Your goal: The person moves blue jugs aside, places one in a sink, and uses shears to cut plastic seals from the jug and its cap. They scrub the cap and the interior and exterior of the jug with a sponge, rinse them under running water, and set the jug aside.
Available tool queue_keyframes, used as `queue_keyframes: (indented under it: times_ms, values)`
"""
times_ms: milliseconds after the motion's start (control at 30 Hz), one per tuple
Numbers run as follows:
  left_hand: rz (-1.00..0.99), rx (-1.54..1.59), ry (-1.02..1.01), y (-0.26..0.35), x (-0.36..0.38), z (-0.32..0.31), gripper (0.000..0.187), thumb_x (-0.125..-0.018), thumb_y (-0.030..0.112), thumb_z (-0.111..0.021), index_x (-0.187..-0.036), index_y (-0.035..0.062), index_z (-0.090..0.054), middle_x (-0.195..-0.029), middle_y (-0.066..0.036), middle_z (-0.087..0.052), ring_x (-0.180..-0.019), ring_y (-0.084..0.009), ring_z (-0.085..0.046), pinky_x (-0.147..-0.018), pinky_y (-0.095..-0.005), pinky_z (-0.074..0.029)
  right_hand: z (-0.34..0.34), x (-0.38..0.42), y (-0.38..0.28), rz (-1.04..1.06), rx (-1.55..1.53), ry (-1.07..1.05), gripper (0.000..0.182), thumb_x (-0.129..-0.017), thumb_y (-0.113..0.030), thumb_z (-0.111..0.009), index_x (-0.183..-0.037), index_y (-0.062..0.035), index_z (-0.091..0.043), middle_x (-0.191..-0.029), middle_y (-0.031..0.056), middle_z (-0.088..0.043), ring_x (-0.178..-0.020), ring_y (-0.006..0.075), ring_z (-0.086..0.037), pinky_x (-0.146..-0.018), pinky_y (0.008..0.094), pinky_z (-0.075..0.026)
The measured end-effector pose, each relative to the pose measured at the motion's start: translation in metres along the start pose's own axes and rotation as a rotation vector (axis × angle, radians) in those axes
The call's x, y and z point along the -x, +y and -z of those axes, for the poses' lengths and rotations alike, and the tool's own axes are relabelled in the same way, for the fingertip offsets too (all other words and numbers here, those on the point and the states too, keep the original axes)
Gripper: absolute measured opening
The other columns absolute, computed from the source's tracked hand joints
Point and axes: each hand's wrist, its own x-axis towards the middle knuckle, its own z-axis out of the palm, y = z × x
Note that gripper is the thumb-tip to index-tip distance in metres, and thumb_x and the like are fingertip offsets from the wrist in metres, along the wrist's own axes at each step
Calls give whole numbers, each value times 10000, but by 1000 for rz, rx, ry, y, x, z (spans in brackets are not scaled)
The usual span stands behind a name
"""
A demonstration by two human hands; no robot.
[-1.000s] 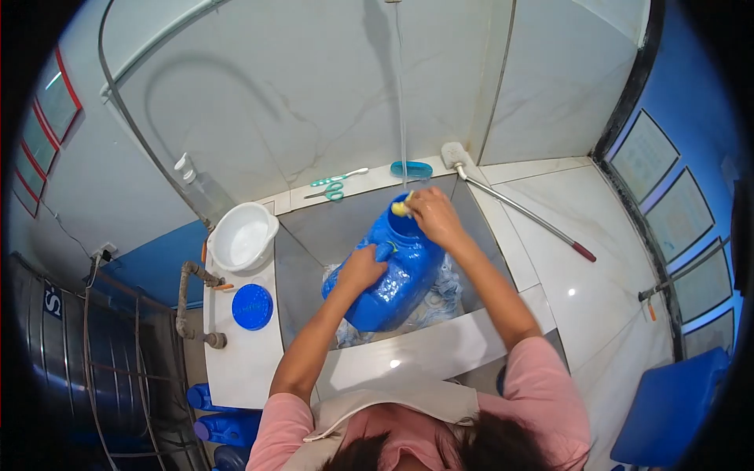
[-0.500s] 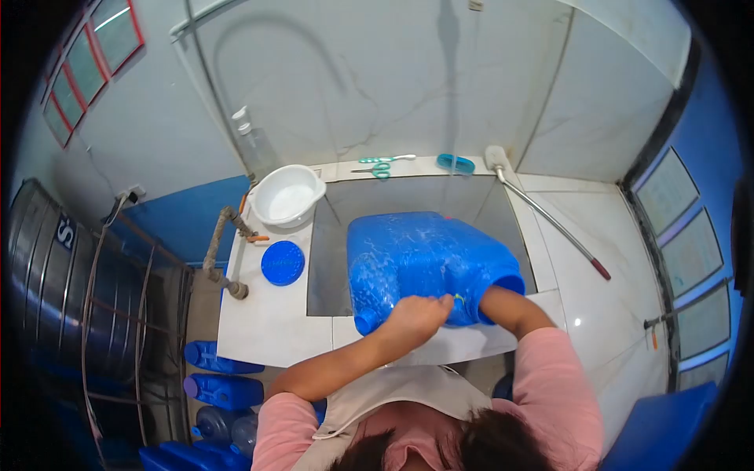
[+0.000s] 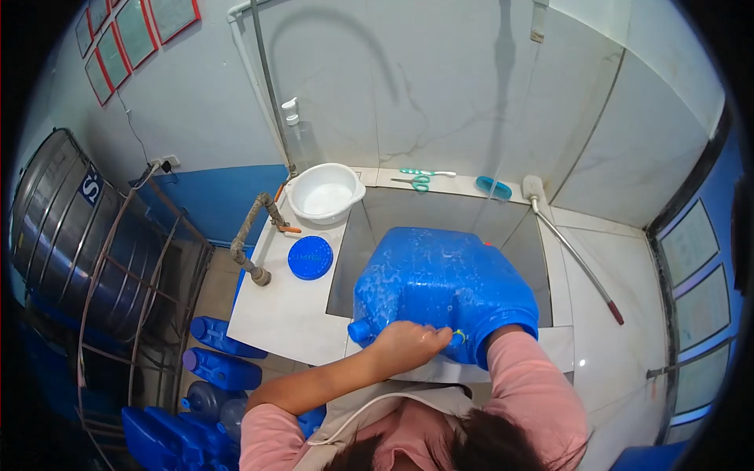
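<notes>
- Centre of frame: one blue jerrycan (image 3: pixel 444 286) tipped over the sink (image 3: pixel 408 206).
- Left hand (image 3: pixel 408 345) curled around the can's near lower edge.
- Right hand buried inside the mouth; grip impossible to tell.
- Best braced firmly, scrubbing deep into corners.
- Upper centre: one white basin (image 3: pixel 323 193), one blue lid (image 3: pixel 310 258), one pair of scissors (image 3: pixel 416 182).

A white bowl (image 3: pixel 324 193) stands at the desk's (image 3: pixel 275 314) far left corner, with a round blue lid (image 3: pixel 310 257) lying flat near it. A clear bottle (image 3: pixel 298 141) stands against the wall behind the bowl. Scissors (image 3: pixel 416 182) and a blue brush (image 3: pixel 495 188) lie on the back ledge. A long-handled brush (image 3: pixel 569 251) lies along the right side. Blue jugs (image 3: pixel 216 357) are stacked on the floor, left, beside a steel tank (image 3: pixel 71 228).
</notes>
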Motion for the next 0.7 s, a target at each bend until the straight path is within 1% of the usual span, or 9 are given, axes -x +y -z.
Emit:
queue_keyframes:
  times_ms: [167,233,300,333,400,433,467,567,700]
  values:
    - [-2,-10,68,-2,-8,-4,76,-754,127,-550,-751,93,-483,-532,-55,-533,-451,-222,-590,-365,-341,-451,21,-13,7,65,121,-65,256,-800,-195,-576,-1006,-78,-675,-1236,115,-552,-1100,257,-547,-849,396,-470]
    - [-2,-8,93,4,-10,-8,69,-756,125,-545,-753,92,-484,-530,-53,-531,-452,-219,-589,-363,-339,-450,16,-9,20,77,209,-235,257,-803,-194,-574,-1010,-80,-675,-1240,111,-551,-1102,255,-547,-848,395,-471]
    - [94,39,135,4,-19,-16,52,-768,119,-531,-774,77,-501,-571,-86,-574,-489,-246,-609,-394,-367,-467,0,9,33,76,329,-464,259,-805,-194,-572,-1015,-82,-674,-1243,107,-550,-1103,252,-547,-847,395,-472]
    - [82,52,123,2,-25,-22,52,-768,119,-531,-774,77,-501,-571,-86,-574,-489,-246,-609,-394,-367,-467,-11,23,41,84,386,-569,259,-807,-194,-571,-1017,-83,-674,-1245,105,-549,-1104,251,-548,-847,395,-473]
    - [244,26,-107,-5,-43,-36,61,-778,109,-524,-802,53,-521,-637,-130,-617,-550,-291,-632,-445,-410,-486,-32,59,56,106,498,-697,261,-809,-194,-569,-1021,-84,-673,-1248,101,-549,-1105,249,-548,-846,395,-474]
    - [259,49,-125,-12,-48,-42,76,-778,104,-525,-819,41,-535,-669,-149,-628,-589,-310,-640,-478,-426,-494,-41,77,61,115,532,-731,261,-810,-194,-567,-1023,-85,-673,-1250,100,-548,-1105,247,-548,-846,395,-474]
    - [275,73,-145,-18,-54,-47,94,-778,100,-527,-837,29,-549,-701,-167,-638,-628,-329,-648,-511,-441,-502,-49,95,66,134,570,-749,262,-812,-194,-566,-1025,-86,-673,-1251,98,-548,-1106,246,-548,-846,395,-475]
    - [255,61,-187,-32,-64,-61,130,-747,90,-567,-854,17,-579,-732,-174,-646,-694,-334,-655,-575,-437,-519,-62,138,76,168,669,-713,264,-815,-194,-563,-1032,-89,-672,-1256,92,-546,-1108,242,-549,-845,395,-477]
    - [249,14,-260,-42,-68,-75,148,-722,75,-599,-854,9,-586,-761,-176,-651,-711,-335,-656,-605,-432,-526,-66,175,82,195,770,-566,267,-820,-193,-559,-1040,-92,-671,-1263,84,-545,-1110,237,-549,-843,394,-479]
